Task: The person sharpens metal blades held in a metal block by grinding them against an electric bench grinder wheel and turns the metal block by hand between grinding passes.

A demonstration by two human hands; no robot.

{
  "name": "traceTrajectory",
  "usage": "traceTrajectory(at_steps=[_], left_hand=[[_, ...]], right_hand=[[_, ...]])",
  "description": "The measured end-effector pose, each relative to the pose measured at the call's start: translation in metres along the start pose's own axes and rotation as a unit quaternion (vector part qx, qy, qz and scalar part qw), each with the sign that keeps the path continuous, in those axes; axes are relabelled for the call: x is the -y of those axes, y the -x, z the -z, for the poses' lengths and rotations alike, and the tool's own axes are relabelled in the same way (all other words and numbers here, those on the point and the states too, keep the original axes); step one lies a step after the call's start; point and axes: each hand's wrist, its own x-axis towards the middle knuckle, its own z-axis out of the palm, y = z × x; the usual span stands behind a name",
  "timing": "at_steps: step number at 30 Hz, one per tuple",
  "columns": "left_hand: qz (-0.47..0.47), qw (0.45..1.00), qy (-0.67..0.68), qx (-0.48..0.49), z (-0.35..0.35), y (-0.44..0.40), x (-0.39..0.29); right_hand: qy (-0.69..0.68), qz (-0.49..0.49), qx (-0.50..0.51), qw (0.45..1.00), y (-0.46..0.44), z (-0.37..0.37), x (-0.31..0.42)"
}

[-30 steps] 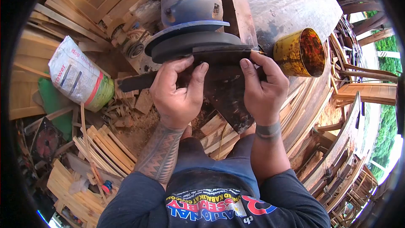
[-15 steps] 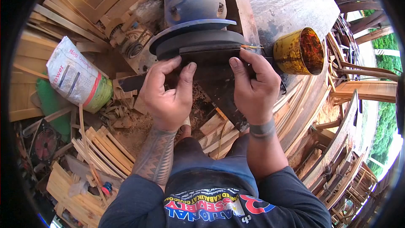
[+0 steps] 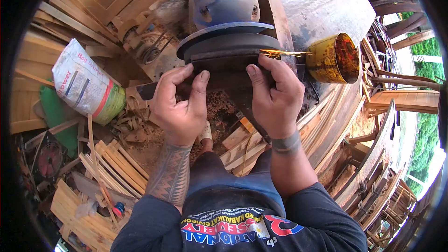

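Note:
My left hand [image 3: 181,102] and my right hand [image 3: 278,94] pinch the two ends of a dark, flat metal blade [image 3: 226,64] between thumbs and fingers. The blade's far edge lies against the rim of a dark grinding wheel [image 3: 231,46]. Behind the wheel is a blue disc-shaped guard [image 3: 224,31] on a worn blue motor [image 3: 224,2]. Orange sparks [image 3: 287,53] fly from the blade's right end, beside my right fingertips, toward a rusty yellow can [image 3: 322,58]. The blade's underside is partly lost in shadow.
A printed white sack [image 3: 84,77] stands at the left near wood strips [image 3: 114,165]. A belt-and-pulley mechanism [image 3: 151,53] sits left of the motor. Long wood strips [image 3: 326,116] lie at the right. Shavings and sawdust [image 3: 140,123] cover the ground.
Both hands and the blade have shifted slightly left along the wheel. The sparks at the right end have grown longer and brighter. The view has also moved a little.

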Motion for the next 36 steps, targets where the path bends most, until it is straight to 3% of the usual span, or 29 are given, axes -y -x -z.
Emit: traceTrajectory(at_steps=[7, 10, 16, 31, 36], left_hand=[[-0.018, 0.999, -0.014, -0.039, 0.008, -0.004, 0.003], [0.015, 0.999, -0.039, -0.003, 0.017, -0.003, -0.003], [0.020, 0.999, 0.007, -0.037, 0.017, -0.002, 0.008], [0.061, 0.998, 0.028, 0.013, -0.004, -0.003, -0.017], [-0.037, 0.999, -0.015, -0.008, -0.018, -0.008, -0.015]], right_hand=[[-0.009, 0.015, -0.001, 1.000, 0.003, -0.011, 0.005], [-0.013, 0.038, -0.003, 0.999, 0.003, -0.016, 0.003], [-0.019, 0.030, 0.007, 0.999, 0.003, -0.019, 0.008], [0.001, 0.020, -0.009, 1.000, -0.001, 0.005, -0.007], [0.003, 0.012, -0.022, 1.000, -0.004, 0.015, -0.016]])
